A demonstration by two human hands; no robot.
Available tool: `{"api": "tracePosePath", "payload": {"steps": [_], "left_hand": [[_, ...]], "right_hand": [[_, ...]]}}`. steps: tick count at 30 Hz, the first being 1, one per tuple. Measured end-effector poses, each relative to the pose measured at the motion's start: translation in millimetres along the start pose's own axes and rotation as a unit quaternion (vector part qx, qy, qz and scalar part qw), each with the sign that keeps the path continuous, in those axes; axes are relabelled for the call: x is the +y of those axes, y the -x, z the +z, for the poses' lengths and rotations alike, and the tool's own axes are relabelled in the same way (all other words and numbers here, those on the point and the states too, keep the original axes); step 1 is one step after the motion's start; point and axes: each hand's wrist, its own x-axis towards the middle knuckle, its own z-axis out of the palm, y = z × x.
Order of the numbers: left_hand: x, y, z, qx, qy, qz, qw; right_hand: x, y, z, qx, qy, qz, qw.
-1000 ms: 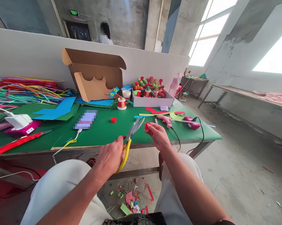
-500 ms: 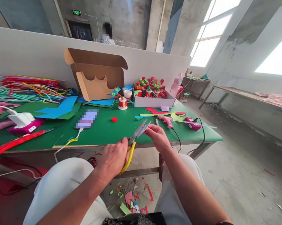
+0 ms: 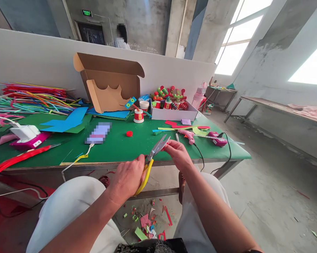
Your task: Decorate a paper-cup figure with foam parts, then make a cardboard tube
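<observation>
Gripping scissors (image 3: 148, 171) in left hand (image 3: 127, 177), blades parted; pinching small red piece (image 3: 163, 147) in right hand (image 3: 179, 154), beside blades. Could nick fingertips (image 3: 170, 144) through pinching so close.

Bright windows (image 3: 237, 45); bare concrete floor (image 3: 274, 175)

Daylight glares blown-out white through the windows (image 3: 239, 40) at upper right, with wide-angle stretching towards the edges.

Our place: craft workshop | upper centre: bare concrete wall (image 3: 145, 26) | centre: desk (image 3: 116, 147) with craft supplies | bottom: paper scraps (image 3: 145, 221)
</observation>
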Motion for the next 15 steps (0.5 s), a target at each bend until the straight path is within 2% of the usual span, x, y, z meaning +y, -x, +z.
{"api": "tracePosePath", "payload": {"steps": [15], "left_hand": [[-0.9,-0.4,1.8,-0.001,0.005,0.002,1.000]], "right_hand": [[0.9,-0.6,-1.4,-0.003,-0.003,0.006,1.000]]}}
